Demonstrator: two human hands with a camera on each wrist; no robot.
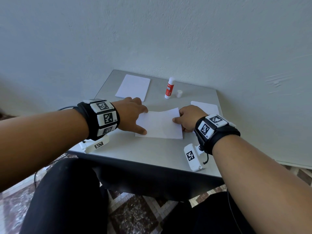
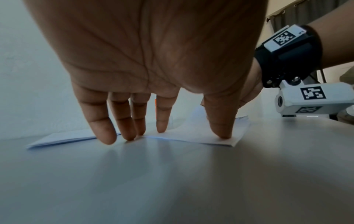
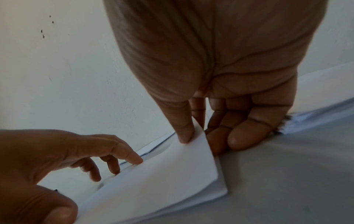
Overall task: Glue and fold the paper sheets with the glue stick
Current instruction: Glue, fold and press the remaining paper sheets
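Head view: a white sheet of paper, partly folded over itself [image 1: 159, 125], lies near the middle of the grey rectangular table [image 1: 152, 152]. The left hand [image 1: 133, 115] rests on the sheet's left edge with fingers spread and straight, thumb tip and fingertips pressing down, gripping nothing. The right hand [image 1: 189, 118] is at the sheet's right edge, and there the upper layer bows up off the lower one.

In the right wrist view the right hand's thumb [image 3: 184, 133] lies on top of the raised flap, with a finger behind it, pinching the paper; the other fingers curl beside the sheet down at the table. The left wrist view shows the left hand's fingertips [image 2: 106, 136] planted along the sheet's edge, the thumb on the corner nearest the camera.

Beyond the folded sheet, toward the pale wall [image 1: 152, 31], a white glue stick with a red label [image 1: 169, 88] stands upright with its cap off; the small white cap [image 1: 179, 93] stands just right of it. A flat white sheet of paper [image 1: 133, 86] lies left of the glue stick. Right of the folded sheet, more white paper [image 1: 205, 106] shows behind the right hand.
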